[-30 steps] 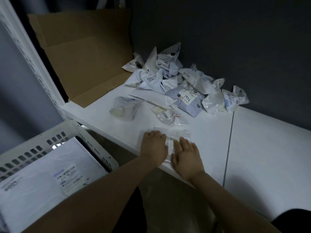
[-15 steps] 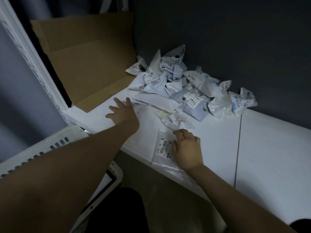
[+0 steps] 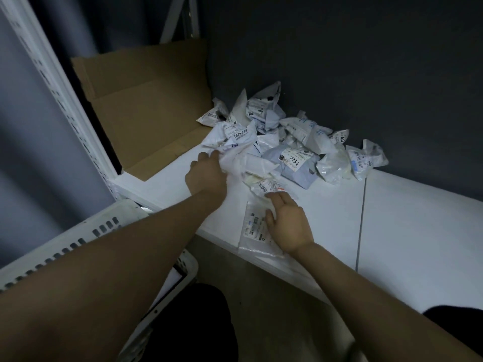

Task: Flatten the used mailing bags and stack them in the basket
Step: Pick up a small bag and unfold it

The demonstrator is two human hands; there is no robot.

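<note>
A heap of crumpled white and pale blue mailing bags (image 3: 285, 137) lies at the back of the white table (image 3: 407, 231). My left hand (image 3: 206, 176) reaches to the heap's near left edge and grips a crumpled white bag (image 3: 236, 162). My right hand (image 3: 290, 220) lies flat, fingers spread, on a flattened clear bag (image 3: 254, 228) with a barcode label at the table's front edge. Another small crumpled bag (image 3: 264, 185) sits just beyond my right fingertips. The white perforated basket (image 3: 78, 239) is at lower left, mostly hidden by my left forearm.
A flattened brown cardboard box (image 3: 141, 113) leans at the table's back left against a white perforated shelf post (image 3: 52, 82). A dark wall closes off the back. A seam (image 3: 362, 218) runs across the tabletop on the right.
My left hand left the flattened bag, swung up and left to the heap and closed on a crumpled white bag. My right hand stayed on the flattened bag.
</note>
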